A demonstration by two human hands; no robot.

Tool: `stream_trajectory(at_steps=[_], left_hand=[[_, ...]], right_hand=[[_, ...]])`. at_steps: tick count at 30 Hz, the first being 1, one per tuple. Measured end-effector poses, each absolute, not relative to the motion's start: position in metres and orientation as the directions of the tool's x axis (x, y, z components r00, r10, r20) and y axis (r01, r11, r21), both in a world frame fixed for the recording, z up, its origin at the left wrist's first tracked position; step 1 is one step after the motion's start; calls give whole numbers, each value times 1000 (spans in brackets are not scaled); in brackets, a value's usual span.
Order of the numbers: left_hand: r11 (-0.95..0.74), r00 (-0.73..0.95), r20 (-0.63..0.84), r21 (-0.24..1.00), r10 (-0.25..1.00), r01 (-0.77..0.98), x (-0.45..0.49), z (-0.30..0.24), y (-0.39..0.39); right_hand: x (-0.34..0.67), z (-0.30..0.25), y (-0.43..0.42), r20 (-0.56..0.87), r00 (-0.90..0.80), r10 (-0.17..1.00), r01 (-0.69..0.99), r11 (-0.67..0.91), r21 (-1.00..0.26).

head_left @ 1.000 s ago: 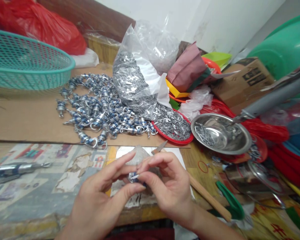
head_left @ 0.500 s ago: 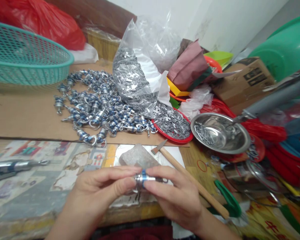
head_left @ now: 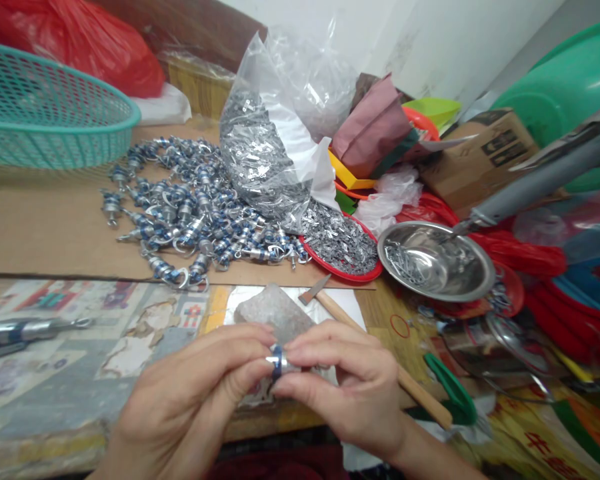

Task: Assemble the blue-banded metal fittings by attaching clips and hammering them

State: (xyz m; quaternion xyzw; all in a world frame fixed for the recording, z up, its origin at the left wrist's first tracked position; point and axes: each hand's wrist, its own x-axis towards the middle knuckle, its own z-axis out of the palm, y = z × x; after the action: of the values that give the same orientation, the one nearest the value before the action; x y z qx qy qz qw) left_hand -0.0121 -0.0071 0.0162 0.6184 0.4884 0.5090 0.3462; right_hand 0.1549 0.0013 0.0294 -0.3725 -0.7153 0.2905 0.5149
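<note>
Between my fingertips is a small silver metal fitting with a blue band [head_left: 279, 362], held over the front of the table. My left hand [head_left: 200, 393] pinches its left end and my right hand [head_left: 347, 380] grips the right end, so much of the piece is covered. Just behind my fingers lies a flat grey stone [head_left: 273, 310]. A hammer with a wooden handle [head_left: 425, 398] lies to the right, partly hidden by my right hand. Farther back, a heap of similar blue-and-silver fittings [head_left: 195, 200] covers part of the cardboard [head_left: 45, 227].
A clear bag of small metal clips [head_left: 255, 153] leans behind a red plate [head_left: 347, 275] piled with such clips. Right of it stands a steel bowl [head_left: 450, 267]. A turquoise basket [head_left: 55, 143] sits back left; a larger blue-and-silver tool [head_left: 30, 330] lies at the left.
The fitting has turned in my fingers, and its right end is now more covered by my right hand. Both hands have shifted their grip. The whole view has moved slightly.
</note>
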Motion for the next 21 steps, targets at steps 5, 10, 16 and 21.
stream_trajectory(at_steps=[5, 10, 16, 21], left_hand=[[105, 16, -106, 993, 994, 55, -7, 17, -8], [287, -65, -335, 879, 940, -381, 8, 19, -17], [322, -27, -342, 907, 939, -270, 7, 8, -13], [330, 21, -337, 905, 941, -269, 7, 5, -12]], right_hand=[[152, 26, 0, 98, -74, 992, 83, 104, -991], [152, 20, -4, -252, -108, 962, -30, -256, -966], [186, 30, 34, -25, -137, 990, 583, 60, -810], [245, 22, 113, 191, 95, 977, 927, -17, -375]])
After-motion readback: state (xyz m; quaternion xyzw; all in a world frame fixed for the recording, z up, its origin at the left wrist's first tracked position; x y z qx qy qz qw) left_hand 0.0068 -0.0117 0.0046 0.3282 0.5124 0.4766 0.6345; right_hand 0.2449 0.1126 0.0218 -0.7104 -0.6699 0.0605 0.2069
